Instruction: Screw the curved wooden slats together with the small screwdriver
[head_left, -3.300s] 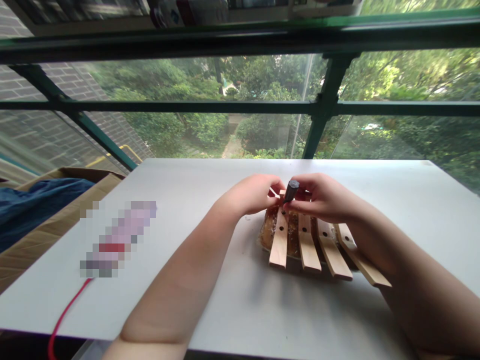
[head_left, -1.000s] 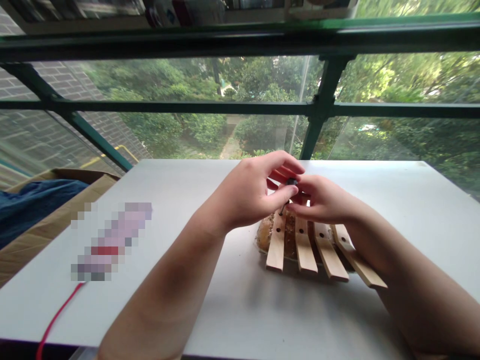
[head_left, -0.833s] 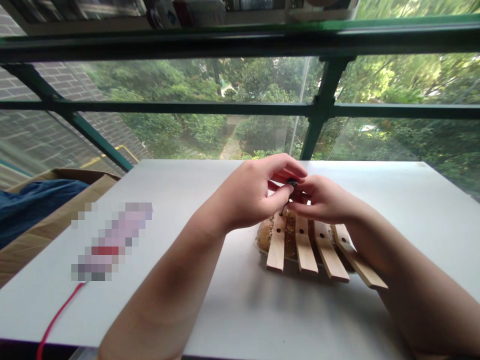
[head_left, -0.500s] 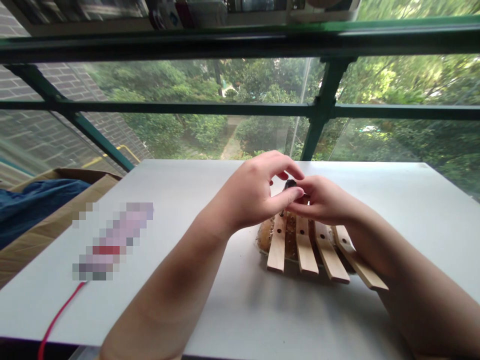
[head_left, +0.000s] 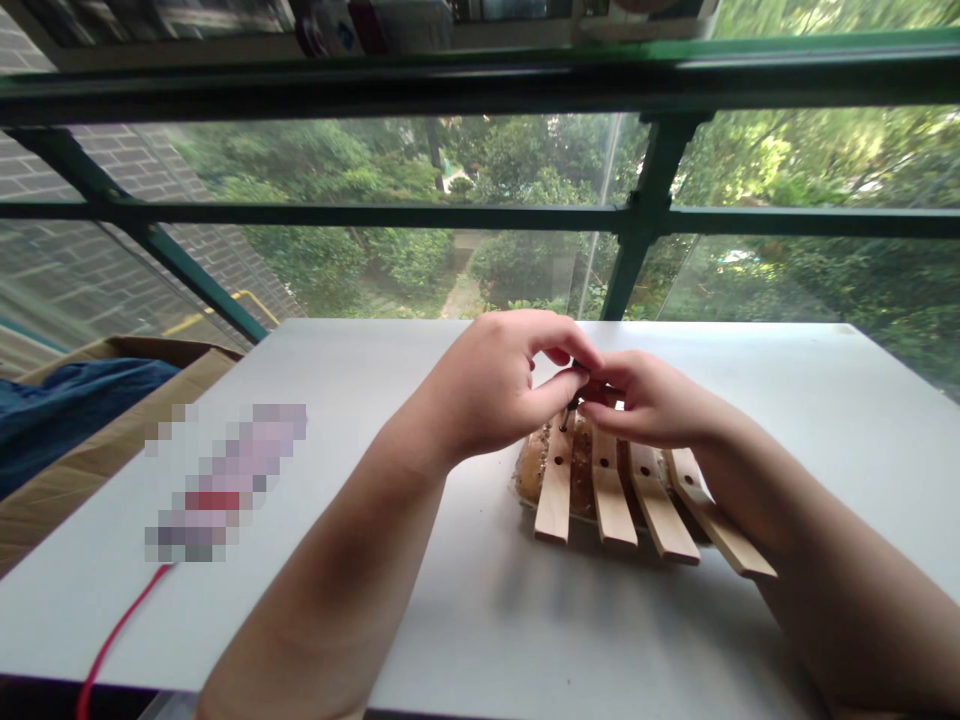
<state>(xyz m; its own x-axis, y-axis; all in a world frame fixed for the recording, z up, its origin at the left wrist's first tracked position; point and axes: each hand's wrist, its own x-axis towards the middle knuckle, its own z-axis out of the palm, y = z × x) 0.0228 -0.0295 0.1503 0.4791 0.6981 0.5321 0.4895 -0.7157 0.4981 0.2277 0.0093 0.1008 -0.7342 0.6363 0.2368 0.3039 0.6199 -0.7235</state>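
Several light wooden slats (head_left: pixel 611 490), each with a hole, fan out toward me on the white table (head_left: pixel 420 600). Under them lies a brown speckled lump (head_left: pixel 531 466). My left hand (head_left: pixel 499 390) and my right hand (head_left: pixel 652 405) meet above the slats' far ends. Between their pinched fingertips sits a small dark piece (head_left: pixel 576 385), mostly hidden. My right hand also rests on the tops of the slats.
A blurred-out pinkish object (head_left: pixel 225 480) lies at the table's left, with a red cord (head_left: pixel 112 640) running off the front edge. A cardboard box (head_left: pixel 112 440) holding blue cloth stands left of the table. Green window rails and glass close off the far side.
My left hand rose from the slat ends and joined the right at the dark piece. Over the last second its fingers curled tighter round it, hiding it more.
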